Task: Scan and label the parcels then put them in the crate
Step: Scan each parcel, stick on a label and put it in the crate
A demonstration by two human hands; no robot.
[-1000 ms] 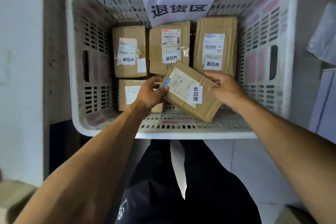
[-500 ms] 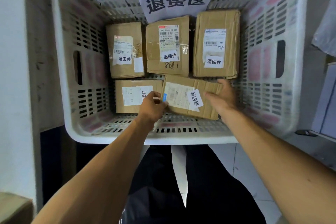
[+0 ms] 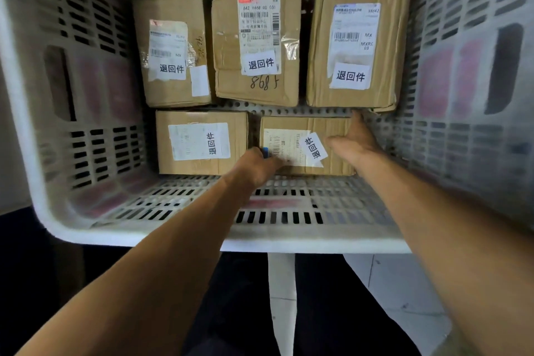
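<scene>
The white slatted crate (image 3: 37,136) holds five brown parcels — the front-right parcel (image 3: 335,127) lies flat on its floor, left hand (image 3: 257,166) gripping its near-left corner, right hand (image 3: 354,139) open, fingers flat against its right end.

Floor (image 3: 404,283) at lower right of frame: pale tiles, light grey, grout lines visible, a few small dark specks. A narrow strip of the same pale floor shows at bottom centre. Left edge, mid-height: a slice of off-white wall (image 3: 11,153), flat and featureless. Below it, lower left: dark zone (image 3: 37,240), nearly black, detail can't be made out. Lighting soft and even, slightly dim, no hard shadows on the tiles. No windows or furniture discernible in frame.
</scene>
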